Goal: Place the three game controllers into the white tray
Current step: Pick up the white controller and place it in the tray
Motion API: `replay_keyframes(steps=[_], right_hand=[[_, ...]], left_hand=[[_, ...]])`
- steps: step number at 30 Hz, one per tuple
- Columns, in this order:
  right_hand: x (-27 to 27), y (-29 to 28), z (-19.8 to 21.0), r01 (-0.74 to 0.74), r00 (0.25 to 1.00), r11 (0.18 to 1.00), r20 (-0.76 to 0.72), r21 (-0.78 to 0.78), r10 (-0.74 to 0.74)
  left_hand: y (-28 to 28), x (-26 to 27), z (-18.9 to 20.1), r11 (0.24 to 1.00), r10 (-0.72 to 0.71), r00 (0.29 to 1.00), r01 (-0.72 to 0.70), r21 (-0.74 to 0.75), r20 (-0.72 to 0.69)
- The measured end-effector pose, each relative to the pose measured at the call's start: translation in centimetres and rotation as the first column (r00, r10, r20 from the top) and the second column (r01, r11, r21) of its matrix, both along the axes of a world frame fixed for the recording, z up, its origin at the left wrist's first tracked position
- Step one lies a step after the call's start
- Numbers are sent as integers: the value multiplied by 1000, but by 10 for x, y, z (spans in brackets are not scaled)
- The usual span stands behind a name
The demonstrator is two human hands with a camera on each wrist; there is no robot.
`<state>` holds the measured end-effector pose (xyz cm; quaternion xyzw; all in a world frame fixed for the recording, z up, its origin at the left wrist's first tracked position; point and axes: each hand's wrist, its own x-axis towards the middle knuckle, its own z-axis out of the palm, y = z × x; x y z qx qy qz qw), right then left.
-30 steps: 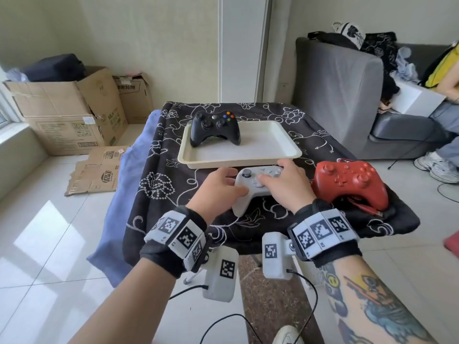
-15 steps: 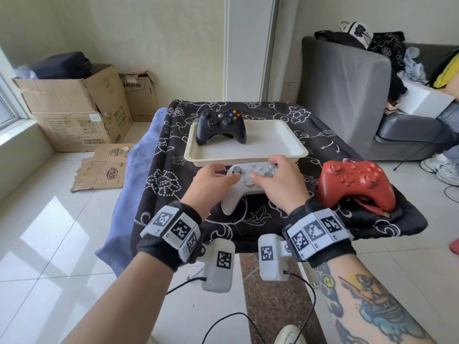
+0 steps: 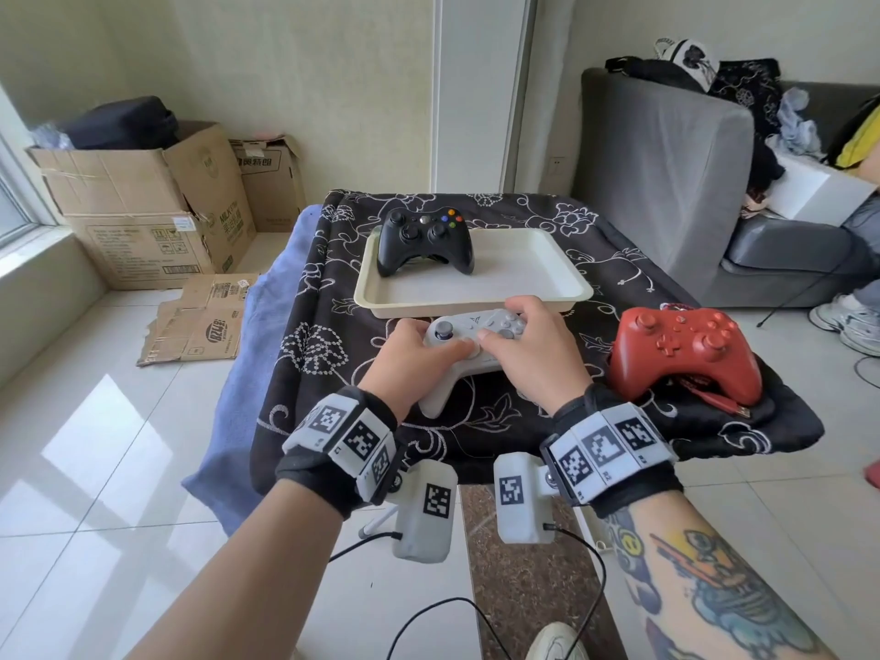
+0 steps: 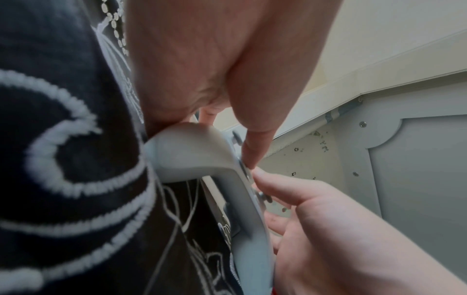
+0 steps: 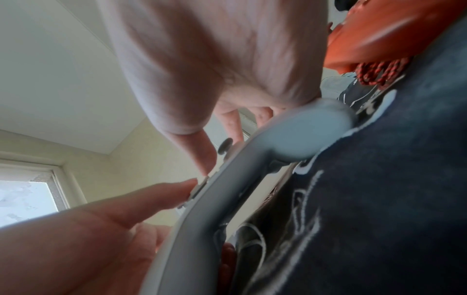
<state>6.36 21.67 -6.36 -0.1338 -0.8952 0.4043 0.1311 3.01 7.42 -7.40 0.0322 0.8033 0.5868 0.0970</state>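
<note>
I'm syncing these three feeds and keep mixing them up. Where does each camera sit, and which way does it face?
Head: on the head, facing forward and down at both forearms, the left hand, right hand, white tray, black controller and red controller.
Left wrist: beneath the left hand, looking along the palm at its fingers.
Right wrist: beneath the right hand, likewise.
Shared: all three show both hands gripping the white controller.

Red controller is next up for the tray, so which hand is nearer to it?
Right. The right hand holds the white controller just beside the red controller; the left hand grips that white controller's far side, farther away.
</note>
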Motion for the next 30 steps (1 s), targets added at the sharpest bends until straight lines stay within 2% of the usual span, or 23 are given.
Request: replay_keyframes(steps=[12,25,30], right_hand=[[2,-2,3,-11,1000,1000,-16,-9,11],[2,-13,12,-57,997,998,-51,-7,57],[3,-17,16,-62,995,997,-86,-52,57]], left_hand=[[-1,2,0,988,3,999,-10,153,44],[-14,0,16,996,23,1000,-24,83,10],[-23,2,27,998,26,999,-24,59,-29]])
